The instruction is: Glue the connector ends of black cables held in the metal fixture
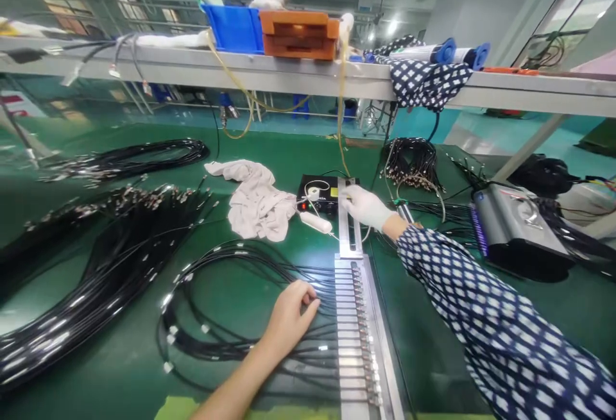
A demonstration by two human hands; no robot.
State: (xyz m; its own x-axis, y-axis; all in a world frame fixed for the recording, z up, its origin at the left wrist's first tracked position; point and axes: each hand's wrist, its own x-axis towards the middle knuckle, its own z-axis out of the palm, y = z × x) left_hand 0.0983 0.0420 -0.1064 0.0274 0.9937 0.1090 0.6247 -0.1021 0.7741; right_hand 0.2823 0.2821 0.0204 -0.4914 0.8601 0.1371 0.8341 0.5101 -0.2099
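My left hand, bare, rests on a loop of thin black cables with its fingers curled. What lies under the fingers is hidden. Beside it runs a long metal fixture with a row of slots, where the cable ends lie side by side. My right hand, in a white glove, is closed at the far end of a slotted metal plate. The near end of this plate meets the top of the fixture. A black box with a small red light sits just behind the plate.
A crumpled pale cloth lies left of a white handheld piece. Thick black cable bundles cover the left side. At right stands a grey-black machine. The shelf above carries a blue bin and an orange bin.
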